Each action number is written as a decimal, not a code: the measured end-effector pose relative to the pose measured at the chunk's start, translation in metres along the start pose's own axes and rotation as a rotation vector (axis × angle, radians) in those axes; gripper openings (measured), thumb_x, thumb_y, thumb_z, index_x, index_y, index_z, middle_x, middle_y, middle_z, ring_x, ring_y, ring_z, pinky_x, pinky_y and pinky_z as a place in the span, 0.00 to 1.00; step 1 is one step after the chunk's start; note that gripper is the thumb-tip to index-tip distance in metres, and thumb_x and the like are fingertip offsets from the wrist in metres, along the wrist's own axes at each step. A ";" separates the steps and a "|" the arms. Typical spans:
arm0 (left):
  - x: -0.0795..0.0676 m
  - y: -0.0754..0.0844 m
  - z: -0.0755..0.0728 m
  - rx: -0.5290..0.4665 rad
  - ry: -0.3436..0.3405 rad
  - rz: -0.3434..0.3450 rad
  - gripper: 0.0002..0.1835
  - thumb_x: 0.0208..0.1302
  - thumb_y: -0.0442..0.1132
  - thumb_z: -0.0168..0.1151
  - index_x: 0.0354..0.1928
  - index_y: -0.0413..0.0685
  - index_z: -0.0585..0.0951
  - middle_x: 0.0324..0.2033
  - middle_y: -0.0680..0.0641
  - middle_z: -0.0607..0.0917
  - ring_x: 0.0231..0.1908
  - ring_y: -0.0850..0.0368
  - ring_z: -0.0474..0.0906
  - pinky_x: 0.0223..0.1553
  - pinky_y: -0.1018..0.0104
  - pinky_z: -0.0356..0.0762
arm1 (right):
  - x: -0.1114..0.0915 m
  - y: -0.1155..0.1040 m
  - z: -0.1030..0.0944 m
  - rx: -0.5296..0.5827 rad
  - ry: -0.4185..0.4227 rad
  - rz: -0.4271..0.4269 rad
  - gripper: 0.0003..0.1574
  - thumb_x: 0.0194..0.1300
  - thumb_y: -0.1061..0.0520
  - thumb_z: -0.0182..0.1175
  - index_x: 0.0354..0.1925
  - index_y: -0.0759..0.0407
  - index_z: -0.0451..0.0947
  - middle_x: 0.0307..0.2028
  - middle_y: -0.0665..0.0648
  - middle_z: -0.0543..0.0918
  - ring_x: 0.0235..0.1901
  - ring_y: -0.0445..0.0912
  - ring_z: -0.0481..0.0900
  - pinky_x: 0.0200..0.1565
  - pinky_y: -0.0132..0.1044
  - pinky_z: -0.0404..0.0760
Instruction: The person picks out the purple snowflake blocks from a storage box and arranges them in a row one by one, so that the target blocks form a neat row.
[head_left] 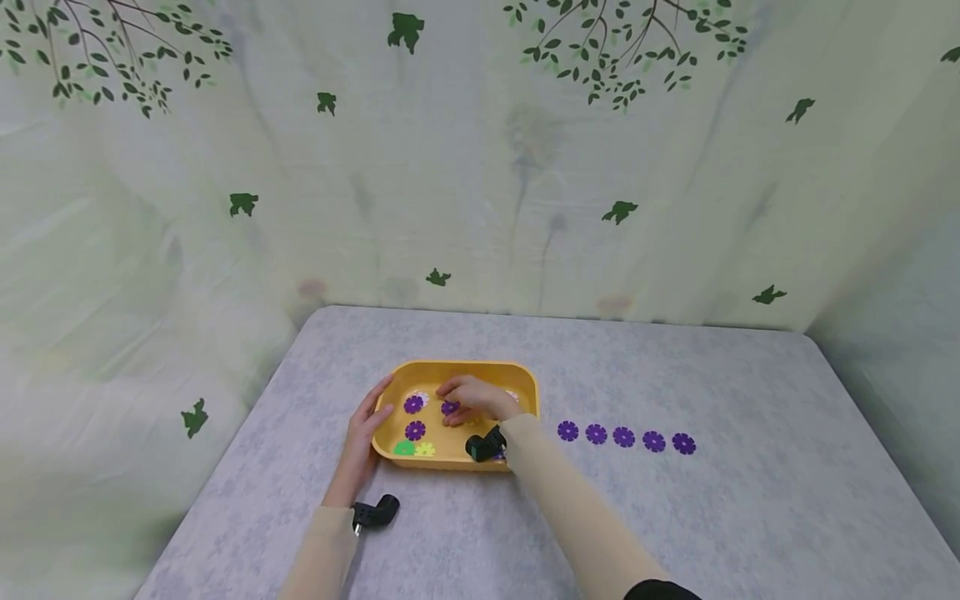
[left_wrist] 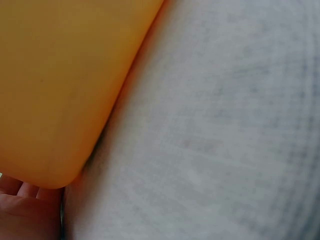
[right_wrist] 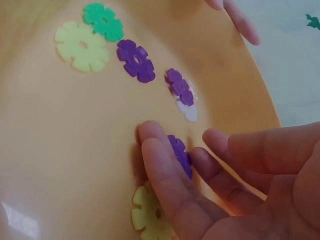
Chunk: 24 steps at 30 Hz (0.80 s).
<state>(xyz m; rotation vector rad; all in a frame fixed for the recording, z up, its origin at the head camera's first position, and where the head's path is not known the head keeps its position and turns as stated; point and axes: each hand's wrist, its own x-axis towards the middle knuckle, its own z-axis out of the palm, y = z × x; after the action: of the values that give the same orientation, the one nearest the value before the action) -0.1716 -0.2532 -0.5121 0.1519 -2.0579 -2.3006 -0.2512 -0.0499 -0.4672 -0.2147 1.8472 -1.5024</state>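
A shallow yellow tray [head_left: 465, 461] lies on the table. My left hand [head_left: 362, 437] grips its left side, thumb over the rim and fingers along the outer wall. Inside the tray, my right hand [head_left: 476, 397] has its fingers and thumb on either side of a purple flower-shaped disc [right_wrist: 181, 156]. The fingers partly cover that disc, and a yellow disc [right_wrist: 147, 215] lies just below them. Other discs in the tray are purple [right_wrist: 136, 61], green [right_wrist: 104, 22] and yellow [right_wrist: 81, 46]. One more purple disc [right_wrist: 179, 86] overlaps a white one [right_wrist: 188, 111].
To the right of the tray, several purple flower discs [head_left: 624, 437] lie in a spaced row on the grey table [head_left: 750, 517]. A leaf-patterned cloth [head_left: 480, 167] hangs behind the table. Each wrist carries a small black camera [head_left: 377, 511].
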 end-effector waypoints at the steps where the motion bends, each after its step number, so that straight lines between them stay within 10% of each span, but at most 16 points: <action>1: 0.000 0.000 0.000 -0.001 -0.001 -0.002 0.27 0.72 0.40 0.51 0.71 0.52 0.63 0.71 0.53 0.59 0.71 0.59 0.49 0.69 0.60 0.51 | 0.000 0.000 0.000 -0.001 -0.001 0.004 0.19 0.72 0.66 0.45 0.57 0.71 0.71 0.44 0.66 0.77 0.41 0.59 0.83 0.44 0.44 0.82; 24: 0.001 -0.002 -0.002 -0.012 -0.005 -0.008 0.26 0.72 0.39 0.51 0.71 0.52 0.63 0.71 0.54 0.59 0.71 0.60 0.48 0.69 0.61 0.50 | -0.008 0.000 -0.004 -0.160 0.054 -0.125 0.07 0.68 0.66 0.54 0.39 0.72 0.77 0.25 0.59 0.80 0.20 0.45 0.76 0.30 0.36 0.83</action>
<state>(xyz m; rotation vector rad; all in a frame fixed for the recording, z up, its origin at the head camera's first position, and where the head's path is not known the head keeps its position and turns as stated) -0.1721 -0.2552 -0.5139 0.1541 -2.0494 -2.3191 -0.2482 -0.0422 -0.4635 -0.3744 2.0320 -1.4559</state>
